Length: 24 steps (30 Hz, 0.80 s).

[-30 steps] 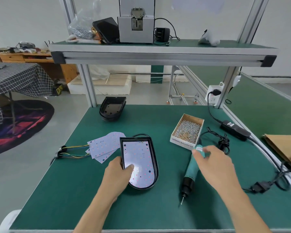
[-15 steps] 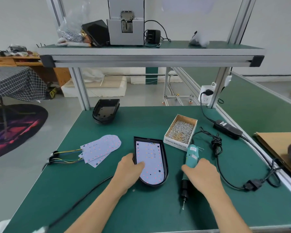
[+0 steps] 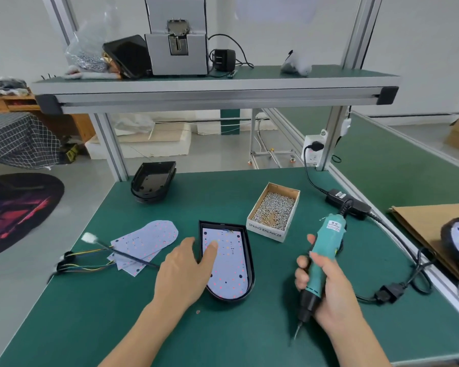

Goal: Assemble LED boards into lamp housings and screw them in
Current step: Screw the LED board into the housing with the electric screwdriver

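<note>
Teal screwdriver (image 3: 326, 250) – black housing (image 3: 248, 263) – white board (image 3: 227, 263), red-dotted; green table (image 3: 117, 321).

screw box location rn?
Head view: the screw box sits on the green mat right of centre, just behind and right of the lamp housing, and behind the electric screwdriver held in the right hand.

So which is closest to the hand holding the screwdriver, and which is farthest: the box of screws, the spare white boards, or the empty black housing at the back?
From the right hand:
1. Box of screws, just ahead of it.
2. Spare white boards, across the table to the left.
3. Empty black housing, far back left.
</note>
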### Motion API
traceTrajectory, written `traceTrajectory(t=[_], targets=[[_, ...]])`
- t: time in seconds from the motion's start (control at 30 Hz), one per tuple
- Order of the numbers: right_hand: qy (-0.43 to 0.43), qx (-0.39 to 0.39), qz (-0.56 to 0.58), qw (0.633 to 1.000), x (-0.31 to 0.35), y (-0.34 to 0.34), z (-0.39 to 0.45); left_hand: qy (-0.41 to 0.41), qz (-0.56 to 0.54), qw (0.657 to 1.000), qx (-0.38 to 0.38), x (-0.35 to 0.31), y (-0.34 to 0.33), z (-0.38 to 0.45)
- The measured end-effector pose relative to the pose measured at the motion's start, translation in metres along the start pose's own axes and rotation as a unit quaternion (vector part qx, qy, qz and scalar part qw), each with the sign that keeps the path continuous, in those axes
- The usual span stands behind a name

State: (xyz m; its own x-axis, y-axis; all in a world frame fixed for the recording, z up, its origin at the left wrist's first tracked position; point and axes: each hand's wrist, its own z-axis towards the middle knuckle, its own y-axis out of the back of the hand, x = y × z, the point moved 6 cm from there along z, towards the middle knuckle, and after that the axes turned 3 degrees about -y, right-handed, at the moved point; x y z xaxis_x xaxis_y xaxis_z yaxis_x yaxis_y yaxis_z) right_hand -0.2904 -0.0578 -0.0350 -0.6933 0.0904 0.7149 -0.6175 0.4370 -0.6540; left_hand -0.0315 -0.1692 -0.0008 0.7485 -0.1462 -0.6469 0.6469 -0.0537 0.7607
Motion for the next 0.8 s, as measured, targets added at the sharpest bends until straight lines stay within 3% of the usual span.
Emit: traceTrajectory(t=[0.13,0.2,0.33,0.5,0.67,0.8], targets=[[-0.021,0.048,0.087,0.995,0.006,0.000,0.016,-0.084,-0.037,0.987,-0.135,-0.030,0.031,0.004],[-0.029,0.066,0.111,0.991,0.008,0.000,0.025,-0.148,-0.058,0.978,-0.137,-0.052,0.032,0.014],[-0.020,0.070,0.136,0.988,0.008,0.000,0.039,-0.242,-0.037,0.969,-0.011,-0.106,0.001,0.052],[-0.011,0.056,0.107,0.993,0.002,0.005,0.043,-0.257,0.076,0.953,0.143,-0.154,-0.062,0.105],[-0.009,0.048,0.114,0.992,-0.001,0.007,0.043,-0.270,0.257,0.909,0.185,-0.170,-0.121,0.120],[-0.020,0.038,0.121,0.992,-0.002,0.007,0.046,-0.269,0.300,0.897,0.184,-0.170,-0.140,0.124]])
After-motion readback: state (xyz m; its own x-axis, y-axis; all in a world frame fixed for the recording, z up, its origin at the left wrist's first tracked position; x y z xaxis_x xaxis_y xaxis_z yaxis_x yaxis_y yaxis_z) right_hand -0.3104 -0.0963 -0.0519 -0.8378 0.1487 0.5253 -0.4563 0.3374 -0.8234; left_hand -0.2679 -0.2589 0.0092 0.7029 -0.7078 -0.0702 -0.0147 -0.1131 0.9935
